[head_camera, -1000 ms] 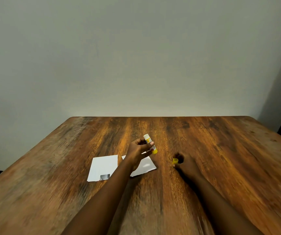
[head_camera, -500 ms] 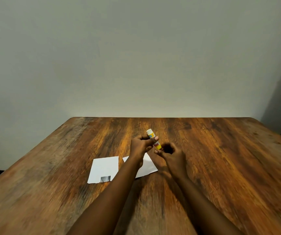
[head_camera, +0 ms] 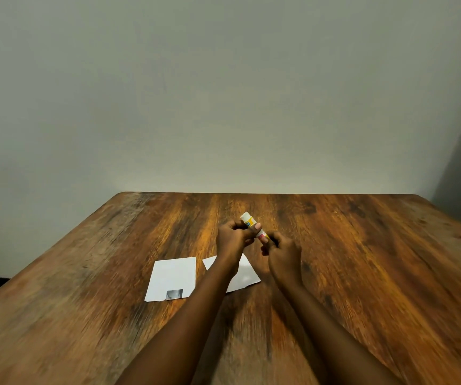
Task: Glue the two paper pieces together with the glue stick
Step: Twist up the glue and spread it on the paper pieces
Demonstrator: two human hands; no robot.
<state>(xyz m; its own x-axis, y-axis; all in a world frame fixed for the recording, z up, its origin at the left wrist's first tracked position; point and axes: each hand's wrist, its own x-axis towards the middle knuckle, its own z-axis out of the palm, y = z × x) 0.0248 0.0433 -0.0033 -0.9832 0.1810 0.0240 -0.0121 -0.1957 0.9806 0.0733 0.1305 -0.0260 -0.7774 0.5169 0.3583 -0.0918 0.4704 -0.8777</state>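
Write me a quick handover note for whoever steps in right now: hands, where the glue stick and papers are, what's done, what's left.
Left hand: shut on the glue stick, held above the table, white end tilted up and away.
Right hand: fingers pinch the stick's lower end; whether they are twisting the base, I cannot tell.
Papers: left paper piece and right paper piece lie flat, side by side with a narrow gap, the right one partly under the left forearm.
Done: stick picked up.
Left: spread glue on one piece, press the other onto it. No glue visible on either yet.
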